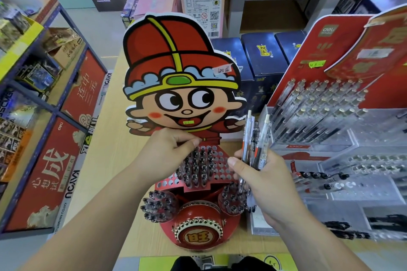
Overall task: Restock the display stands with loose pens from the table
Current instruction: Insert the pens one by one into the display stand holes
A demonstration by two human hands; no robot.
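Note:
A red cartoon-character pen stand [182, 99] stands on the wooden table, with a perforated red rack [218, 160] partly filled with black-capped pens. My left hand [167, 152] is at the rack's top row, fingertips pinching the top of a pen there. My right hand [262, 182] grips a bundle of several clear pens [255, 138], upright, just right of the rack. Two round side holders [158, 207] at the stand's base are full of pens.
A second red display stand [326, 103] with rows of clear pens and acrylic tiers [363, 174] stands at the right. Dark blue boxes [259, 55] sit behind. A blue shelf unit [50, 116] with red boxes lines the left.

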